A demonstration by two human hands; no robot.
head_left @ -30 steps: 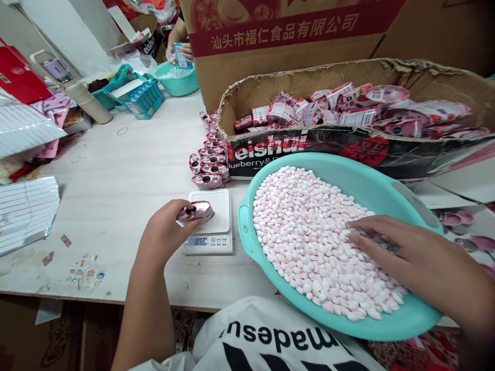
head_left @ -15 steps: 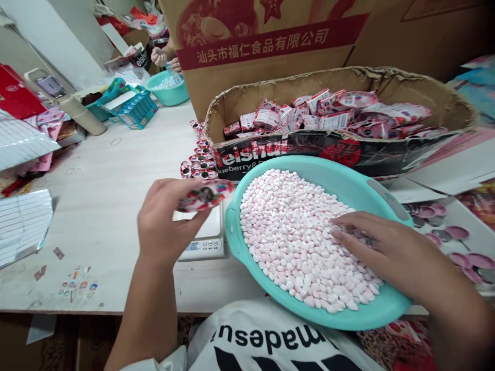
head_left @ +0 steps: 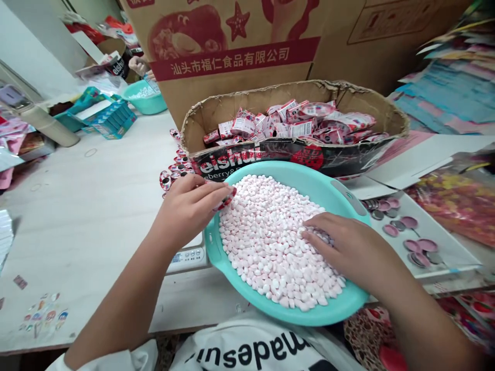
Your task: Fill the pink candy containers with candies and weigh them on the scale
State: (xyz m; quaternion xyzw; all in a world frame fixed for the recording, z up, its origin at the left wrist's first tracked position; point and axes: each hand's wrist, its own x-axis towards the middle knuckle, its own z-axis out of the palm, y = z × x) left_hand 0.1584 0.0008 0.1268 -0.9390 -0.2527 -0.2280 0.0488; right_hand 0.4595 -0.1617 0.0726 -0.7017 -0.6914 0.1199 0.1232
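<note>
My left hand [head_left: 195,203] is closed on a small red-and-white candy packet [head_left: 226,198], mostly hidden by the fingers, at the left rim of a turquoise basin [head_left: 214,247]. Pale pink-white candies [head_left: 266,242] fill much of the basin. My right hand [head_left: 340,245] rests in the candies on the right side, thumb and fingers curved down; its fingertips are partly buried, so what they grip is hidden. A white digital scale [head_left: 189,257] lies partly under my left hand and beside the basin.
Behind the basin, a cut-open carton [head_left: 240,154] holds many filled packets. More packets [head_left: 166,179] lie left of it. Pink spoons [head_left: 417,245] lie right. A co-worker's hand [head_left: 139,66] is over another turquoise basin [head_left: 149,103], back left.
My left hand has moved with the packet from above the scale to the basin's left rim, its back now turned up. My right hand stays in the candies. The view has shifted right.
</note>
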